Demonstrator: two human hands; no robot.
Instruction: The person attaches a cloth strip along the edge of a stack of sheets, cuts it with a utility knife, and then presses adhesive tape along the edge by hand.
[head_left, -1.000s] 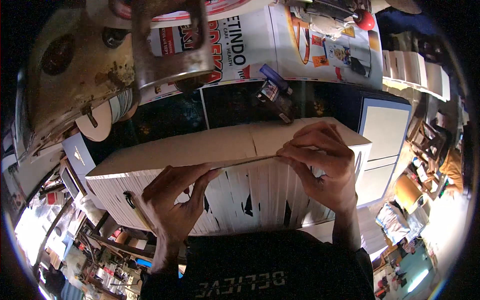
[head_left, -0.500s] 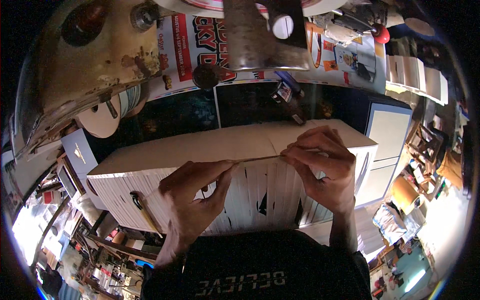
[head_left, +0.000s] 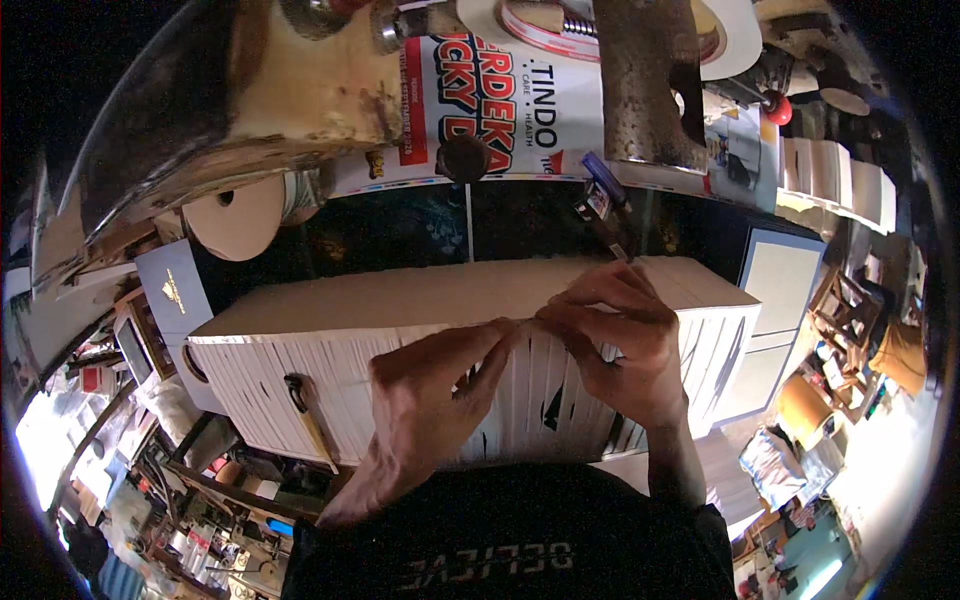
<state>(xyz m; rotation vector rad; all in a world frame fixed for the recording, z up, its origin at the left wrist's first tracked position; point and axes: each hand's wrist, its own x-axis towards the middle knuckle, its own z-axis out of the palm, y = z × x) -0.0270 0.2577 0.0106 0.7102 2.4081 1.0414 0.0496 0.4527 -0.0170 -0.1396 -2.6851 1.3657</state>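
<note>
My left hand (head_left: 430, 385) has moved right, nearly meeting my right hand (head_left: 645, 350) above the pale stack (head_left: 400, 300). Both are pinched closed on the thin strand, hidden at my fingertips, leaving no clear span.

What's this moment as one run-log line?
left hand: grip pinched | right hand: grip pinched, close by | between grips: too small to tell | behind hands: ribbed white stack | further left: yellow-handled tool

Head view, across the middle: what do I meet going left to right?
Blue-grey panel with gold emblem, slim yellowish tool with black end, left hand, right hand, blue-edged cream box.
</note>
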